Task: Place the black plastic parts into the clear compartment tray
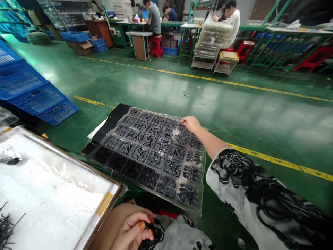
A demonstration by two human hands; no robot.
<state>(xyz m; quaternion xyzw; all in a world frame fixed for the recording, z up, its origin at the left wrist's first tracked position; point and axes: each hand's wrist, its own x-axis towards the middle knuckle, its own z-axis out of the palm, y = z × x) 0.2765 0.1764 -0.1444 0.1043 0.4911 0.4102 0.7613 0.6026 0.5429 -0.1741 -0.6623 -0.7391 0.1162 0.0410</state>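
Observation:
A clear plastic tray (203,173) divided into many compartments holds small dark curved parts (140,153). My right hand (191,124) reaches over the tray's far right edge, its fingers closed at a compartment; whatever they may hold is hidden. Near the bottom of the view, in front of the tray, my left hand (136,227) pinches a small black piece (149,225) between thumb and fingers. Black sheets (111,119) stick out beneath the tray's left side.
At the left lies a white work surface (65,194) with a wooden edge, bearing thin black strips (7,227). Blue crates (39,93) stand beyond it. Across the green floor, people sit at benches near red stools (156,46) and stacked trays (209,40).

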